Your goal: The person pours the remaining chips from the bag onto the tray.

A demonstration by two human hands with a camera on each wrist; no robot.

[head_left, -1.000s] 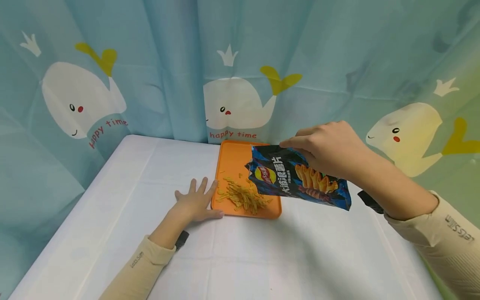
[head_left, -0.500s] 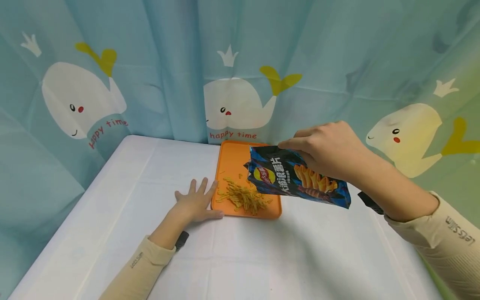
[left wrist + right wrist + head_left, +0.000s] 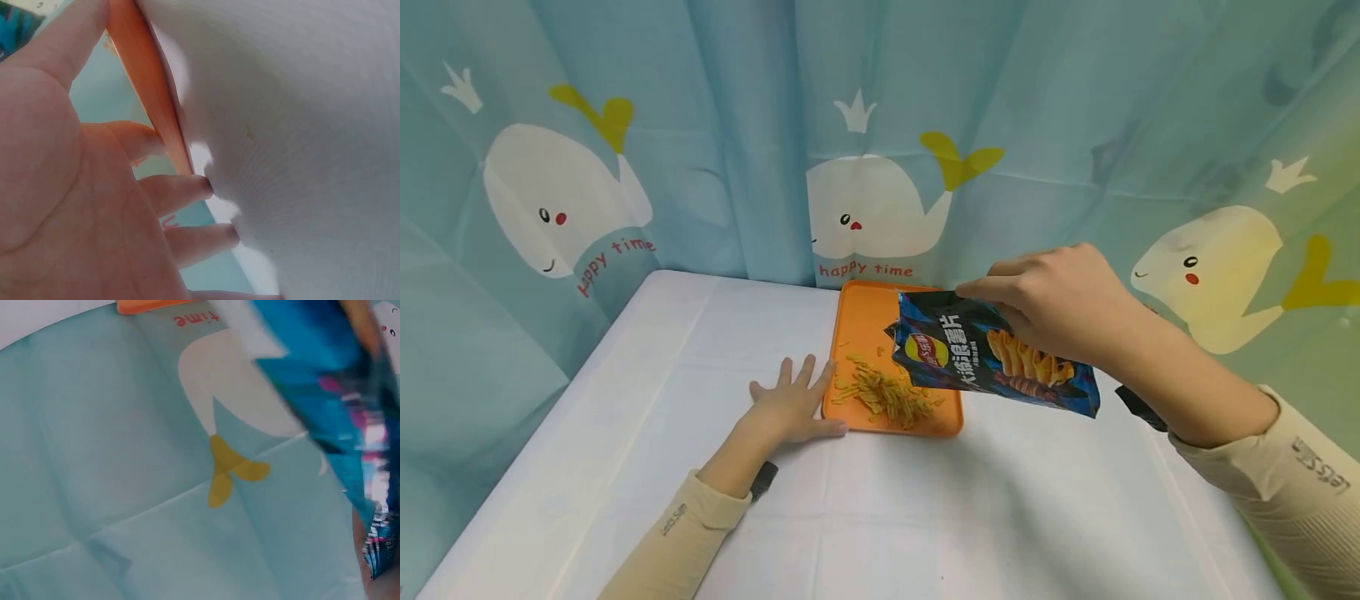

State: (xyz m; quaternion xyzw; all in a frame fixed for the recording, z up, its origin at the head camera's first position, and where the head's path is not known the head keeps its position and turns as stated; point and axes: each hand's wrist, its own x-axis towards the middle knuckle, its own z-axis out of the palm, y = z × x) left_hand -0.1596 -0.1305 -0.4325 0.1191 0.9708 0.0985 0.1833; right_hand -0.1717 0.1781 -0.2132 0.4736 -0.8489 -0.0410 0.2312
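Note:
My right hand (image 3: 1060, 300) grips a dark blue bag of potato chips (image 3: 943, 375) from above. The bag is held on its side, its torn end to the left, over the right part of an orange tray (image 3: 867, 310). A pile of yellow ridged chips (image 3: 891, 396) lies in the tray's near half. My left hand (image 3: 786, 408) is spread on the table at the tray's left side, thumb and index fingertip at the rim. In the left wrist view the fingers reach along the tray's orange side (image 3: 150, 81). The blurred chip bag (image 3: 325, 412) fills the right wrist view's upper right.
A white cloth covers the table (image 3: 715, 350). Behind it hangs a light blue curtain (image 3: 737, 150) printed with white whales, close to the tray's far edge. Black camera straps sit at both wrists.
The chip bag has shifted very slightly left over the tray, still in my right hand. My left hand and the tray stay in place.

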